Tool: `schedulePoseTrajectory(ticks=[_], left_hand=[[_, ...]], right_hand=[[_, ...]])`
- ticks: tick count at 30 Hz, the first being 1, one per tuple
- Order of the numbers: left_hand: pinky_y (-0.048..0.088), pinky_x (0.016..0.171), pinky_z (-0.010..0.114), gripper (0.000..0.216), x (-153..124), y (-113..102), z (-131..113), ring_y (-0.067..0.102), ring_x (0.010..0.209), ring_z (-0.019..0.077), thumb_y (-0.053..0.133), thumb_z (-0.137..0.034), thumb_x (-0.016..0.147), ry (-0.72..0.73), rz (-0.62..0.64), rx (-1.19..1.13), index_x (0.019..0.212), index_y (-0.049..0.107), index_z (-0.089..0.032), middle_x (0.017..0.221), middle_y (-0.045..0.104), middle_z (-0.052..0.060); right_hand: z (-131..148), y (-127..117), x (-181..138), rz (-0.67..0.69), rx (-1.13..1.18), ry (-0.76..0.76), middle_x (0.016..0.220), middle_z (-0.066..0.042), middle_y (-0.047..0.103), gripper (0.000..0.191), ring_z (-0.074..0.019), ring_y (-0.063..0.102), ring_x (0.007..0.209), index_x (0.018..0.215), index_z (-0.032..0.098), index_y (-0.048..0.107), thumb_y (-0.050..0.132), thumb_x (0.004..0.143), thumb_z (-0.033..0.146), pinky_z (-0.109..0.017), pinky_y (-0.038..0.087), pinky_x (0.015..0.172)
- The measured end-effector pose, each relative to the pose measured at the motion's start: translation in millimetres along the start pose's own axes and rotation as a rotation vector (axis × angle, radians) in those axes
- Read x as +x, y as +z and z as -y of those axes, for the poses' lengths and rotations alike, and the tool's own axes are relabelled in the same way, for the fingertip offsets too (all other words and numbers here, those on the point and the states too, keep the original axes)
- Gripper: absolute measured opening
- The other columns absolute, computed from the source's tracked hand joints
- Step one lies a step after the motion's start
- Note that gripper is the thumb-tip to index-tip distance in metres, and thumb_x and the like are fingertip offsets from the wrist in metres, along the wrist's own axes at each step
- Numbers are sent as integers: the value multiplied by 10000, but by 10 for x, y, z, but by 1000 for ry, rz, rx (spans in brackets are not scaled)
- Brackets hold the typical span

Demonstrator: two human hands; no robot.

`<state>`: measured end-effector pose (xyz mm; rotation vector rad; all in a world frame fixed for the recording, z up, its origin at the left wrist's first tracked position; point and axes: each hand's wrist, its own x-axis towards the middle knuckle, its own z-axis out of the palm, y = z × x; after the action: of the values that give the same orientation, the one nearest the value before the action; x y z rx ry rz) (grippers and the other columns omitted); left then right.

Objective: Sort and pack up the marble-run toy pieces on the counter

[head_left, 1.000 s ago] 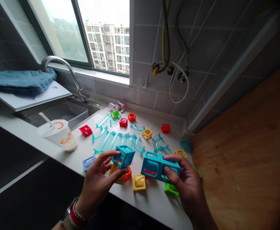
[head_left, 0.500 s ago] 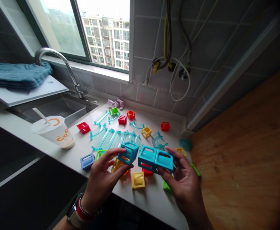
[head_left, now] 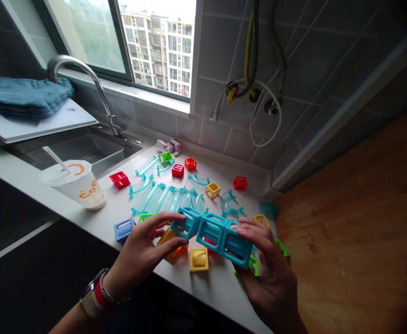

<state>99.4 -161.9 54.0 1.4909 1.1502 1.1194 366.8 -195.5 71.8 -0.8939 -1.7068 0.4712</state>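
Note:
My left hand (head_left: 139, 253) pinches a single teal hollow cube (head_left: 187, 222) just above the white counter (head_left: 220, 287). In my right hand (head_left: 268, 269) is a pair of joined teal cubes (head_left: 223, 239), fingers wrapped over its top and right end. The single cube touches the left end of the pair. Under both hands lie a yellow cube (head_left: 199, 259), an orange and yellow block (head_left: 173, 248) and a green piece (head_left: 252, 265). Clear teal track pieces (head_left: 168, 198) lie just beyond the hands.
A lidded paper cup with a straw (head_left: 74, 183) stands at the left. Behind it are the sink (head_left: 85, 148) and tap (head_left: 85, 81). Small red (head_left: 119, 179), blue (head_left: 123, 229), yellow (head_left: 212, 189) and green (head_left: 165, 157) cubes are scattered about. A wooden panel (head_left: 356, 241) borders the right.
Both hands have moved together: the single teal cube has gone from well apart to touching the left end of the joined pair. The pair has tilted down to the right.

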Motion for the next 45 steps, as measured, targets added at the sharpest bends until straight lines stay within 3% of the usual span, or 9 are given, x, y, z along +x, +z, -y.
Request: schedulePoseTrajectory(ticks=[9,19,32,40,45], left_hand=[[606,998,345,339,7,100,-45,734,1104,233,833,-275,855,21,-9,-43,1181,751,-313,1207,744,30],[611,884,215,297,3,150,-81,737,1024,170,851,-199,825,155,-103,22,1093,785,-309,1082,769,9],[621,872,267,268,-29,190,-78,739,1007,196,852,-245,824,159,-141,53,1081,785,-281,1062,777,30],[624,820,267,245,-17,228,-157,745,987,206,850,-279,824,134,-158,60,1059,786,-259,1053,780,37],[617,824,278,238,-35,287,-158,738,979,209,849,-279,823,131,-172,61,1046,776,-241,1037,770,44]], right_hand=[[-11,28,-25,-15,10,44,1281,-93,678,574,-312,597,1277,1365,294,627,722,867,25,-521,498,1096],[-73,3,-121,-29,9,123,1354,-77,630,644,-272,613,1273,1431,327,601,733,865,46,-422,530,1082],[-109,-35,-129,-21,-7,126,1349,-76,653,638,-245,644,1257,1441,316,606,764,868,85,-347,561,1050],[-97,-12,-95,-53,6,142,1364,-117,697,587,-319,674,1259,1429,282,620,776,877,160,-484,571,1075],[-116,-37,-105,-20,9,178,1329,-123,722,590,-325,710,1205,1419,280,632,799,863,173,-474,596,1037]])
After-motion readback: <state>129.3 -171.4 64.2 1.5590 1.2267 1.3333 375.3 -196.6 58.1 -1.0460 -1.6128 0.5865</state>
